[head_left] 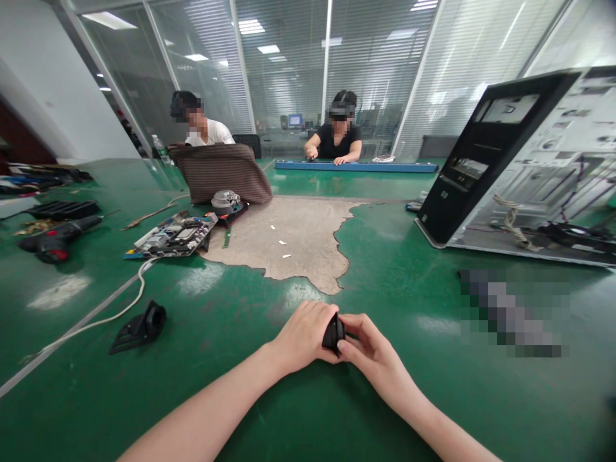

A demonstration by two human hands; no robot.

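A small black part (333, 333) sits between both hands at the near edge of the green worktop (414, 398), just above its surface. The left hand (305, 337) is curled over it from the left, fingers closed around its side; the right hand (368, 350) grips it from the right, thumb pressed on its near face. What kind of part it is cannot be told, since the fingers hide most of it.

Toward the near left lies a black plastic duct piece (139, 327), beside a white cable (120, 311) that runs off to the left edge. Past the hands, mid-worktop, the green cover is worn away in a bare grey patch (293, 240). At the patch's left side rests a circuit board (173, 235), with a grey fan unit (225, 201) behind it. A power drill (58, 240) lies near the left edge. Along the right edge an opened computer case (524, 167) lies on its side. At the far edge two people sit, one with hands on a long blue bar (356, 166).
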